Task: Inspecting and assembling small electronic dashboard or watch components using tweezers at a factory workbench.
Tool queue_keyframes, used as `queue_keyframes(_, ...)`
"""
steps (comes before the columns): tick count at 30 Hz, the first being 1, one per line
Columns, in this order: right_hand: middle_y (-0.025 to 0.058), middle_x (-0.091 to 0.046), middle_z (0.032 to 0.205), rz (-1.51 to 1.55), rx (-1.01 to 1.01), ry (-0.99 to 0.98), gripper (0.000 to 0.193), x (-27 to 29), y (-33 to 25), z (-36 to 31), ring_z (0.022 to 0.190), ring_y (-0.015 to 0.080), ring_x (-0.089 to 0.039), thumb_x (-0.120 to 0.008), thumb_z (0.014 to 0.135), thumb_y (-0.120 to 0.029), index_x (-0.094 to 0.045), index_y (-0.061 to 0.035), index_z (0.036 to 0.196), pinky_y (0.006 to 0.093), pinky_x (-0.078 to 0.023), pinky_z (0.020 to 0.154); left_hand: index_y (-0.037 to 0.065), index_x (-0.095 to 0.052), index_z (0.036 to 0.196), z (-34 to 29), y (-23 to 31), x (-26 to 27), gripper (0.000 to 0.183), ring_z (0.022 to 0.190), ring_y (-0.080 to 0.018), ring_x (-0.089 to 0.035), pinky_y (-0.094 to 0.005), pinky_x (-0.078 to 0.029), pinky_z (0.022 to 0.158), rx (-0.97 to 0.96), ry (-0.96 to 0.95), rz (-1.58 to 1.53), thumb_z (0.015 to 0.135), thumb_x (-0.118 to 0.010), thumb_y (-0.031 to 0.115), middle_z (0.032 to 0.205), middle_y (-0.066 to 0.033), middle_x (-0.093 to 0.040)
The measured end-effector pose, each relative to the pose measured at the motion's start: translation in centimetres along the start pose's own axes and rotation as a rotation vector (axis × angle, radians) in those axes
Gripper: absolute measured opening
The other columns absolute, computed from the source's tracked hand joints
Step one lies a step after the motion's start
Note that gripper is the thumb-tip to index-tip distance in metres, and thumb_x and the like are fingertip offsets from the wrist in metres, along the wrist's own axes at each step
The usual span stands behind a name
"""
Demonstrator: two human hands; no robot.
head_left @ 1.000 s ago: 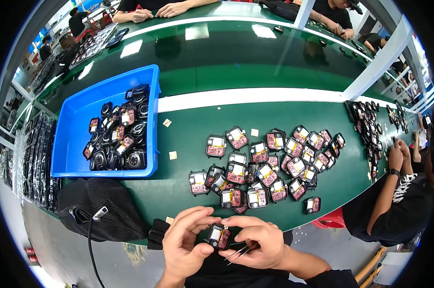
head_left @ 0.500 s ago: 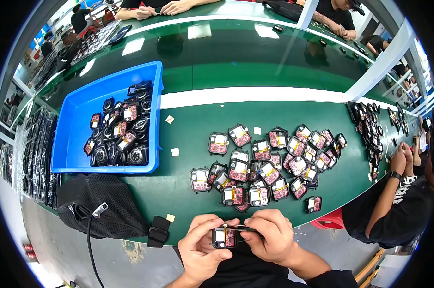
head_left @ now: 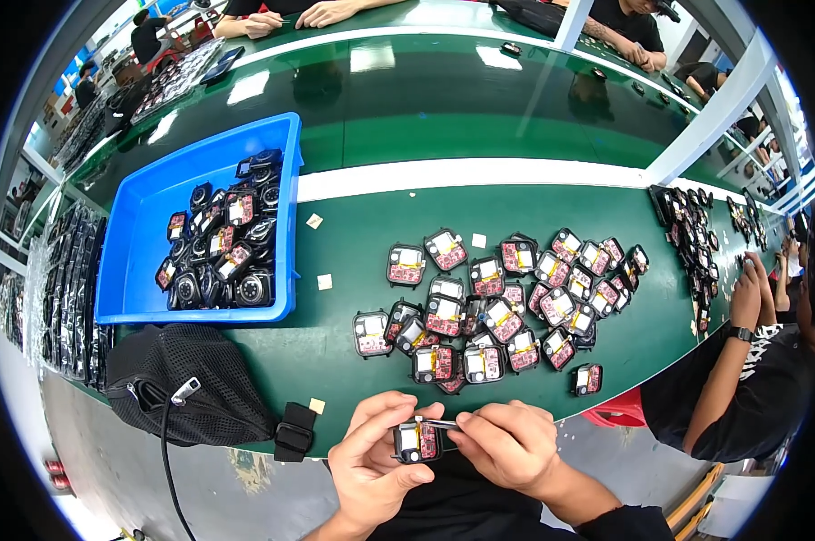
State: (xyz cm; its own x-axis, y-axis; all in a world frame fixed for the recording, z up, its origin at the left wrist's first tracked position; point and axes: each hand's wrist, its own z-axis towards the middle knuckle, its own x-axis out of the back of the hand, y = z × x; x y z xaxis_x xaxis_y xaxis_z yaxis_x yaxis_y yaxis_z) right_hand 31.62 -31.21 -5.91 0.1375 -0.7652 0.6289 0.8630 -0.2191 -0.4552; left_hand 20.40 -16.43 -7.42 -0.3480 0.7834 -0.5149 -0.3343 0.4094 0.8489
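My left hand [head_left: 371, 464] grips an opened smartwatch case [head_left: 418, 443] by its sides, near the table's front edge. Its white battery and red circuit board face up. In my right hand [head_left: 511, 446], a pair of slim metal tweezers [head_left: 442, 424] is pinched between thumb and fingers. The tweezers' tips reach the upper edge of the case, beside a small silvery part. What exactly they touch there is too small to tell. Beyond my hands lies a loose group of similar open watch cases [head_left: 443, 316], some overlapping, with one single case [head_left: 587, 380] at its near right.
A blue bin [head_left: 290, 216] with several watch cases stands at the left. In front of it are a black mesh bag [head_left: 186, 383] and a black strap [head_left: 294, 433]. More cases [head_left: 687, 239] pile up at the right, near a co-worker's arm [head_left: 727, 370]. A white post [head_left: 705, 122] rises beyond.
The tweezers have shifted slightly against the case's upper edge, and their prongs now look closer together. My left hand keeps its hold. The whole view has moved a little.
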Motion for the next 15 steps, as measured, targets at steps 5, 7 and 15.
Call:
queue_keyframes(5,0.0057,-0.066,0.081,0.014,0.001,0.017,0.029,-0.03,0.04,-0.04,0.053,0.0174,-0.060,-0.090,0.069,-0.008,-0.073,-0.0028,0.092,0.0292,-0.045,0.045,-0.007,-0.057,0.136,-0.22,-0.06,-0.15,0.067,0.125,-0.0422,-0.061,-0.0465,-0.056,0.105,0.031,-0.007,-0.024,0.079,-0.088,0.010,0.142,-0.0198,-0.047)
queue_keyframes(7,0.0056,-0.066,0.081,0.006,0.007,-0.019,0.029,0.10,-0.11,0.07,0.054,0.0177,-0.061,-0.090,0.069,-0.007,-0.073,-0.0025,0.092,0.0292,-0.045,0.045,-0.007,-0.057,0.136,-0.34,-0.20,-0.07,0.067,0.125,-0.0419,-0.061,-0.0464,-0.056,0.105,0.027,-0.012,-0.026,0.079,-0.088,0.010,0.142,-0.0198,-0.047)
queue_keyframes(15,0.0046,-0.067,0.083,0.094,-0.048,-0.001,0.029,-0.18,-0.01,-0.35,0.057,0.0165,-0.062,-0.089,0.071,-0.007,-0.074,-0.0044,0.095,0.0286,-0.048,0.048,-0.007,-0.056,0.136,-0.37,-0.01,0.12,0.067,0.124,-0.0416,-0.062,-0.0473,-0.055,0.106,0.031,-0.013,-0.020,0.079,-0.087,0.009,0.143,-0.0203,-0.047)
